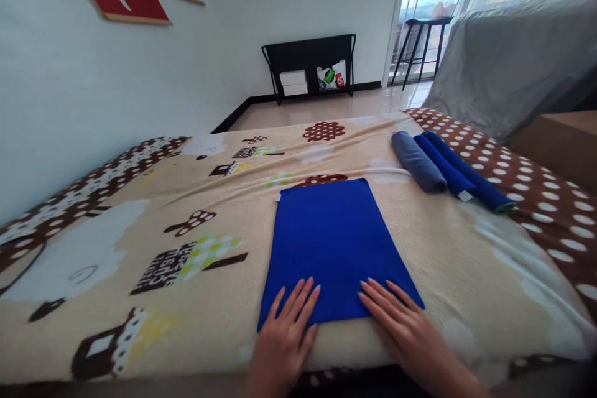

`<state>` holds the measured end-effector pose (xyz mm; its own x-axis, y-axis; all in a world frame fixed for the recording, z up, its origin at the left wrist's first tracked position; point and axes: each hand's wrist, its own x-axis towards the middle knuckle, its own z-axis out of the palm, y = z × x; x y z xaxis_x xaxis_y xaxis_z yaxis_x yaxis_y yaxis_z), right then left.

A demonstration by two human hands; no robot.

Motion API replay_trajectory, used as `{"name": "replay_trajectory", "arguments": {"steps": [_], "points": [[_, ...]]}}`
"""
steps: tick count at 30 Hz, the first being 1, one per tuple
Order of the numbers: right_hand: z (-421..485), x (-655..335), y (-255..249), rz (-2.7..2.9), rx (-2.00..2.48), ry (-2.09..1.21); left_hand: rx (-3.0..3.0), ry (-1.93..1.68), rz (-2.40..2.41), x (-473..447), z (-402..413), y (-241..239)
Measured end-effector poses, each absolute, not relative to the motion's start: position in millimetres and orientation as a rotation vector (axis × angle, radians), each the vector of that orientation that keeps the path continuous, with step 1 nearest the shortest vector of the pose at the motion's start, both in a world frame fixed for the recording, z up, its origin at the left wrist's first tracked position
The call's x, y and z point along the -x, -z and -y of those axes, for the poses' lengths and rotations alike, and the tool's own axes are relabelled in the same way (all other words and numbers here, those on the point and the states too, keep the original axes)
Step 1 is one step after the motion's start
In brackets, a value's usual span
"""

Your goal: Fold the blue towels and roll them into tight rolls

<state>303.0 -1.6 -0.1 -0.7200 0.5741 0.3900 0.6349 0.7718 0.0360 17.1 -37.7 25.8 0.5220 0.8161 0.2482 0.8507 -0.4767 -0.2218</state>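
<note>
A blue cloth [333, 242], probably a towel, lies flat on the patterned blanket, with a small white tag at its far left corner. My left hand [286, 329] rests on its near left corner, fingers stretched out. On the near right part of the cloth lies my right hand [403, 320], palm down with its fingers extended. Neither hand grips anything. Further off to the right are three rolled cloths side by side: a grey-blue roll [417, 160], a blue roll [445, 165] with a white tag, and a darker blue roll [471, 171] with a green edge.
The beige blanket [219, 323] with brown dotted borders covers the bed and has some wrinkles. Beyond it stands a black rack [308, 53] against the wall. A grey covered piece of furniture [517, 56] and a cardboard box [559, 140] are at the right. A black stool [422, 43] stands by the window.
</note>
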Motion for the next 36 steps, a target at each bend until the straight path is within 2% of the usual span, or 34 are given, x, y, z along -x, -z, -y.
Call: {"name": "replay_trajectory", "arguments": {"steps": [5, 13, 21, 26, 30, 36], "points": [[-2.5, -371.6, 14.3, 2.51, 1.012, 0.239, 2.414, 0.36, 1.445, 50.1, 61.7, -12.5], [-13.7, -373.8, 23.1, 2.327, 0.981, 0.238, 2.391, 0.655, 1.45, 69.1, 56.6, -4.9], [-25.2, -396.0, 11.2, 2.348, 0.938, -0.113, 2.57, 0.905, 1.48, 95.8, 42.7, -18.1], [-31.5, -401.6, 4.4, 2.388, 0.941, -0.293, 2.6, 0.897, 1.52, 102.3, 42.1, -20.2], [-36.1, -390.5, 1.6, 2.321, 1.067, -0.364, 2.456, 0.881, 1.804, 91.4, 38.3, -19.4], [-40.1, -361.2, 20.7, 2.09, 1.364, -0.244, 2.004, 0.815, 2.2, 58.1, 28.7, -4.7]]}}
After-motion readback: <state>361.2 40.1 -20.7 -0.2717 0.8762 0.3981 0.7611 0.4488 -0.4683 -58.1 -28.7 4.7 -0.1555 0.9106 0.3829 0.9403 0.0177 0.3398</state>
